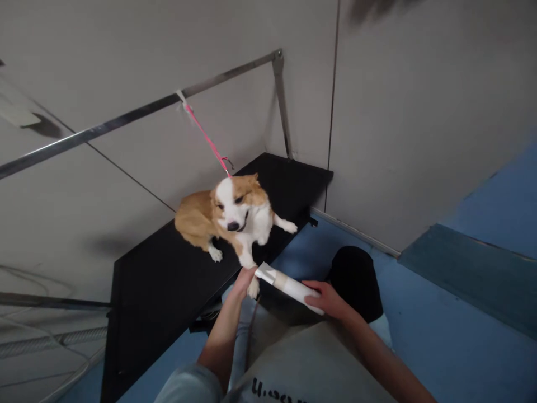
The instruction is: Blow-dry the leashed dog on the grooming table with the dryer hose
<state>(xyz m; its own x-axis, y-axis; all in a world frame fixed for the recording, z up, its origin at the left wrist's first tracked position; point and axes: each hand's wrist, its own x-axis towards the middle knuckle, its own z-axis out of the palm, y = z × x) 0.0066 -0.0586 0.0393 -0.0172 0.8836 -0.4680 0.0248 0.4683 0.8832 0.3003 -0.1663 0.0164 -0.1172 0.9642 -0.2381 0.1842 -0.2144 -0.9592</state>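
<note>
A tan-and-white dog sits on a black grooming table, facing me, one front leg stretched toward me. My left hand is closed around that front leg, just above the white paw, which hangs past the table's near edge. In my right hand is a long white tube-shaped tool with a beige band; its exact kind I cannot make out. The tool's far end lies beside the held leg; whether it touches the fur I cannot tell.
The black tabletop stands against a grey wall. Above it runs a metal bar, from which a pink leash reaches down to the dog's neck. A black round-topped object is near my right arm. A ribbed hose runs at the lower left.
</note>
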